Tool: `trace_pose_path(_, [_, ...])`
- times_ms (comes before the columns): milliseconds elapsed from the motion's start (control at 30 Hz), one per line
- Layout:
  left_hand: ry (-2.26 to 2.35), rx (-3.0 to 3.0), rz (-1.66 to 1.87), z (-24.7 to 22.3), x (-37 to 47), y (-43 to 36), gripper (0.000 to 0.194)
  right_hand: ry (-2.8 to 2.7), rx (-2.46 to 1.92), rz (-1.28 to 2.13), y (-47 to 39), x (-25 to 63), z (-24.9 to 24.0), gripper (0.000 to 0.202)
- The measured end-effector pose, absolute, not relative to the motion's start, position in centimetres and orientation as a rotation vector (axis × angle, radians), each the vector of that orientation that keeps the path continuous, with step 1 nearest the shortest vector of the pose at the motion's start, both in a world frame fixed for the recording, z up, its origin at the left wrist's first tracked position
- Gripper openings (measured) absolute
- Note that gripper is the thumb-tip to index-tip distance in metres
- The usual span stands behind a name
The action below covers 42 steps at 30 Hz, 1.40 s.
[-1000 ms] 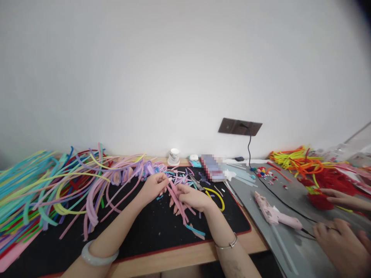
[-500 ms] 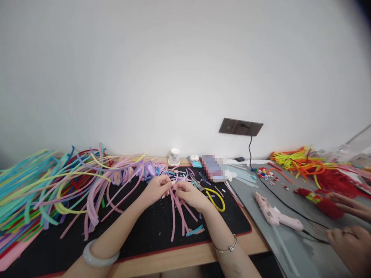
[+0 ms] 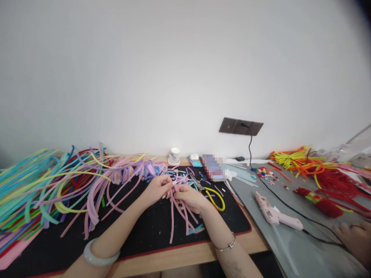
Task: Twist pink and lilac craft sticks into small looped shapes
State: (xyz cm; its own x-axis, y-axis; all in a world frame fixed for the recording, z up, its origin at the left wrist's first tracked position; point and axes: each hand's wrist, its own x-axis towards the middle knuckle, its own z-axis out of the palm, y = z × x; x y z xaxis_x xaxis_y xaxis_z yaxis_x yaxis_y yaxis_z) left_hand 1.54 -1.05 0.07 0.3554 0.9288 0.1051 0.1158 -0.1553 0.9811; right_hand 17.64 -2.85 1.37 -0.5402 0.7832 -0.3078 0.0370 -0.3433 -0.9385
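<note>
Pink strips splayed below a two-handed pinch

From where I sit, the left hand's (image 3: 159, 190) thumb and fingertips are closed on the upper end of the pink strips (image 3: 172, 224). The right hand (image 3: 189, 198) pinches them just beside, its fingers curled with little gap; the exact contact is too small to tell.

A second ago the strips ran mostly together in a slant; now they fan below the hands over the black mat (image 3: 139, 235), one apart at the left. I judge that makes single strips easier to pick out, with the join up at the fingertips.

Farther out, the scissors (image 3: 199, 186) lie to the right, untouched. Beyond the glue gun (image 3: 268, 212), a co-worker's hand (image 3: 355, 236) has come away from the red piece (image 3: 332, 207), which lies on the grey board (image 3: 249, 235).
</note>
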Motion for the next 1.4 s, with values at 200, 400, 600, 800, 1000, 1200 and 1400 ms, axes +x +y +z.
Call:
trace_pose_path(200, [0.951, 1.540, 0.997, 0.3, 1.5, -1.2, 0.030, -1.491, -1.104, 1.899, -2.9, 17.6, 1.0, 0.018])
trace_pose_path(400, [0.951, 1.532, 1.016, 0.3, 1.5, -1.0, 0.033, -1.554, -1.082, 1.874, -2.7, 17.8, 0.8, 0.026])
trace_pose_path(600, [0.979, 1.549, 1.017, 0.0, 1.5, -1.0, 0.033, -1.489, -1.131, 1.890, -3.1, 17.5, 1.5, 0.030])
trace_pose_path(800, [1.032, 1.563, 1.051, 0.1, 1.5, -0.8, 0.036, -1.466, -1.154, 1.952, -3.3, 17.6, 1.8, 0.032])
trace_pose_path(1000, [1.120, 1.544, 1.168, 0.4, 1.3, -0.8, 0.035, -1.583, -1.175, 1.750, -2.9, 17.8, 1.2, 0.021])
trace_pose_path(1200, [1.186, 1.568, 1.210, 0.9, 1.3, -1.1, 0.033, -1.625, -1.220, 1.726, -2.8, 17.9, 1.0, 0.019])
trace_pose_path(1400, [1.192, 1.565, 1.269, 0.5, 0.7, -0.6, 0.030, -1.685, -1.315, 1.812, -3.0, 17.9, 1.5, 0.019])
